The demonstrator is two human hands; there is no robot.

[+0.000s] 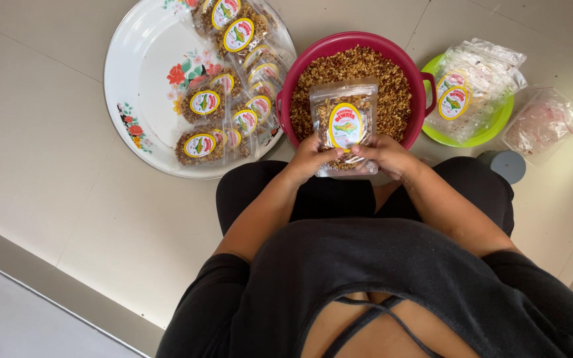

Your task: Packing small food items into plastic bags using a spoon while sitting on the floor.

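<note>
Head view: left hand and right hand pinch a filled clear pouch by its lower edge, fingers closed on it, over the red basin.

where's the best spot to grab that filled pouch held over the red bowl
Probably the bottom edge of the pouch, from the person's side: both hands, left and right, already pinch it there, and it stands upright over the red bowl.

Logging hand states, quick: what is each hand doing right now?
Left hand: closed on the lower edge of the filled clear pouch.
Right hand: closed on the same pouch.
</note>
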